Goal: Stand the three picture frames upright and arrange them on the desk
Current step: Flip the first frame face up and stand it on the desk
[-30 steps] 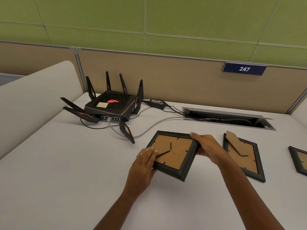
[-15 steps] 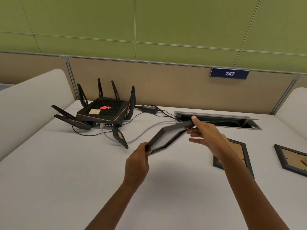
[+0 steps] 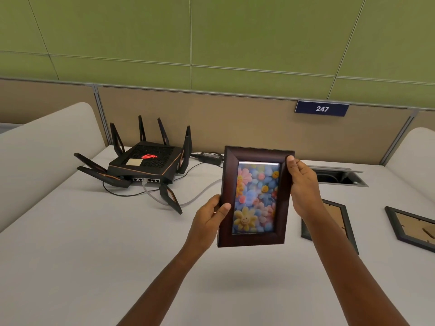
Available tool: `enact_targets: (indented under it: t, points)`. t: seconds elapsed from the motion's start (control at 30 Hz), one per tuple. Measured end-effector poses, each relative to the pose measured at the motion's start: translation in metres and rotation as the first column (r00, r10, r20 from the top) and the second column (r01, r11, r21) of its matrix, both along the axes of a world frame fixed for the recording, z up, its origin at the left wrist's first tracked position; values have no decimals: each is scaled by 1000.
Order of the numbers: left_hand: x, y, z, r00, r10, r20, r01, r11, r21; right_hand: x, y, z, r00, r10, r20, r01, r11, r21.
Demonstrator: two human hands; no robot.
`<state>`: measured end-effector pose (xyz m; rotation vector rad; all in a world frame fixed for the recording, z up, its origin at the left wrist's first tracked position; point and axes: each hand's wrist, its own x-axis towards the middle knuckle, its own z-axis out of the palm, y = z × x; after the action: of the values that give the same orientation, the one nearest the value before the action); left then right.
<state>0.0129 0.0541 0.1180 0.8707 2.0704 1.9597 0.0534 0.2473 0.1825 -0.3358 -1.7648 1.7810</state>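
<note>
My left hand (image 3: 208, 216) is clamped on the lower left edge of the picture frame (image 3: 255, 198), thumb over the front moulding, and my right hand (image 3: 302, 184) pinches the upper right edge, thumb tip at the top corner. I'd say the grip on opposite edges is there to keep it square and steady. The frame hangs in the air above the bench (image 3: 82, 255), touching nothing, upright in portrait, long axis running top to bottom, flower picture facing me. I can't see its back or any stand from here. Further right, a second frame (image 3: 341, 222) lies face down on the bench, partly behind my right forearm, and a third frame (image 3: 412, 228) lies face down by the right edge. Left of the held frame sits the router (image 3: 143, 164), cables trailing, so I judge the open patch below is where it goes.
</note>
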Motion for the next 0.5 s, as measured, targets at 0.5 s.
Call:
enact_targets:
  t: [0.5]
  points:
    - [-6,-11,-50,953,278,121,-268,959,-93,-5,-13,-20,994,-92,52,98,985,-144]
